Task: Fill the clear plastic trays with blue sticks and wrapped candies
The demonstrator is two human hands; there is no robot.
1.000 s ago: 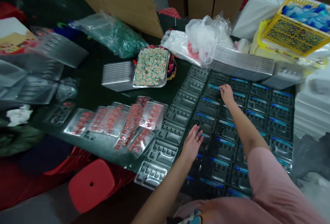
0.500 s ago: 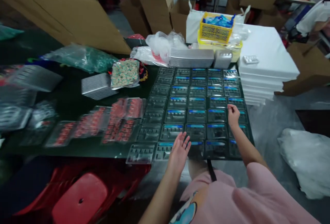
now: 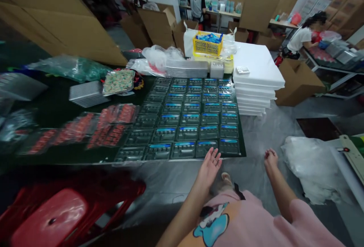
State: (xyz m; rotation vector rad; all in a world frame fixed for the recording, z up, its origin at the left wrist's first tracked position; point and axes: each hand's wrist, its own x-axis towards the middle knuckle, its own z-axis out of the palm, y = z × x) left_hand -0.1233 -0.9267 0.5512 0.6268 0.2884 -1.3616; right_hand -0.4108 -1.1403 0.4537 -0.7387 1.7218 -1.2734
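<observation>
My left hand (image 3: pixel 210 163) is at the table's front edge, palm up with its fingers spread and nothing in it. Its fingertips are by the front row of clear plastic trays (image 3: pixel 207 154). Beyond the table's right side, my right hand (image 3: pixel 271 158) hangs over the floor with curled fingers; nothing shows in it. Rows of these trays cover the right part of the dark green table (image 3: pixel 242 148). Many hold a long, slim blue pen-shaped piece (image 3: pixel 184 144), while the leftmost column has none.
Packs of red pieces (image 3: pixel 112 135), a stack of trays (image 3: pixel 87 93) and a bag of small pale pieces (image 3: pixel 118 81) lie to the left. White foam slabs (image 3: pixel 258 65) and a yellow basket (image 3: pixel 207 46) stand behind. A red stool (image 3: pixel 51 216) is at front left. Two people work farther back.
The view has swung right and shows more of the room. My right hand has gone from above the right-hand trays to beside the table. My left hand stays open near the front edge.
</observation>
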